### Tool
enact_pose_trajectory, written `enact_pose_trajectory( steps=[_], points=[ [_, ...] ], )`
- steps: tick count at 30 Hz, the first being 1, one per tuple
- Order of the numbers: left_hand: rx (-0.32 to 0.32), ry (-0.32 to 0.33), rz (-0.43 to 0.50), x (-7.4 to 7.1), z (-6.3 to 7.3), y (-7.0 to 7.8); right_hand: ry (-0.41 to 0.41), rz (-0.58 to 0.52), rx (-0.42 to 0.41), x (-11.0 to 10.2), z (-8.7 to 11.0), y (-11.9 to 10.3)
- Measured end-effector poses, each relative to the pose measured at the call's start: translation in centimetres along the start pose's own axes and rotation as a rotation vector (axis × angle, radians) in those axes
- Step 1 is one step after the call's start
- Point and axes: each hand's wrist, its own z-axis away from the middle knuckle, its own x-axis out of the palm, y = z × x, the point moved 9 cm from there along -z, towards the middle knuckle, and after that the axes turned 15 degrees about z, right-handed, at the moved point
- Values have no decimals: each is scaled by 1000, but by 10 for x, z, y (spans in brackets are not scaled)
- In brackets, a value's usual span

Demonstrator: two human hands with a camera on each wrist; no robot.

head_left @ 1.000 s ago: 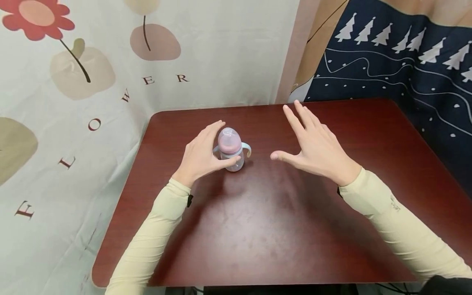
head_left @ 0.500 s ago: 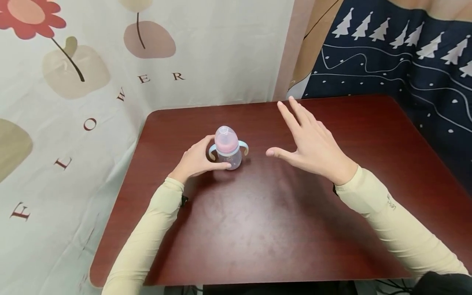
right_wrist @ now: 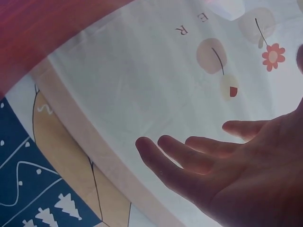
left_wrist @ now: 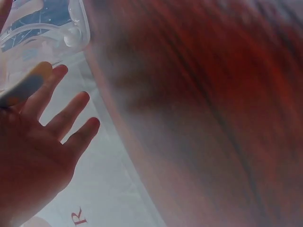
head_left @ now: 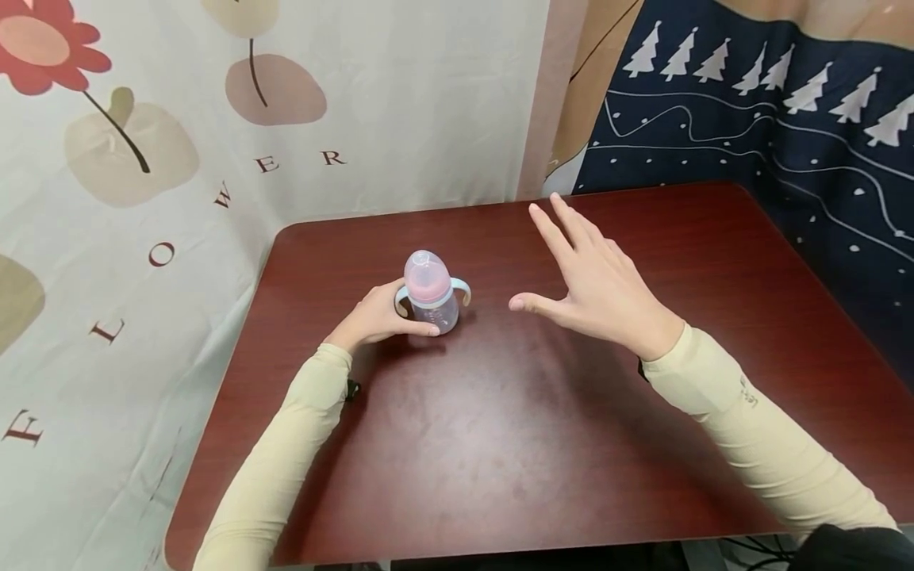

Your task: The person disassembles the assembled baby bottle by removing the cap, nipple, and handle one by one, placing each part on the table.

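Bracketing the upright twin-handled baby bottle [head_left: 432, 292] between wide-set thumb and fingers of the nearer left hand [head_left: 373, 317], long axis crosswise to that thumb, well apart from the spread-fingered, unladen right hand [head_left: 600, 287].

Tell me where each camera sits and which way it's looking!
Head: worn on the head, facing forward and down at the table, bottle, flower curtain and tree curtain; both sleeves, left grip and right grip show.
Left wrist: worn there, facing along the left grip, which shows, toward part of the bottle, the table and flower curtain.
Right wrist: worn there, facing past the right grip, which shows, toward both curtains and a corner of table.
Shared: head and left wrist both show the bottle and left grip.
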Motion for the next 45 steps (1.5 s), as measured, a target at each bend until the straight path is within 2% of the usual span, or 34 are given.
enact_pose_trajectory(
  steps=[11, 16, 20, 25, 35, 45],
  points=[
    [49, 73, 43, 0, 1, 9, 1, -12, -12, 7, -5, -2],
    [95, 135, 96, 0, 4, 24, 20, -31, -15, 10, -6, -4],
    [141, 164, 147, -1, 4, 41, 45, -77, -14, 11, -9, -9],
    [223, 166, 190, 1, 2, 65, 75, -114, -26, 7, -17, -16],
    [317, 157, 222, 8, -5, 93, 107, -198, -19, 1, -32, -9],
    [342, 149, 209, 20, -10, 100, 96, -318, -29, 7, -33, -7]
  ],
)
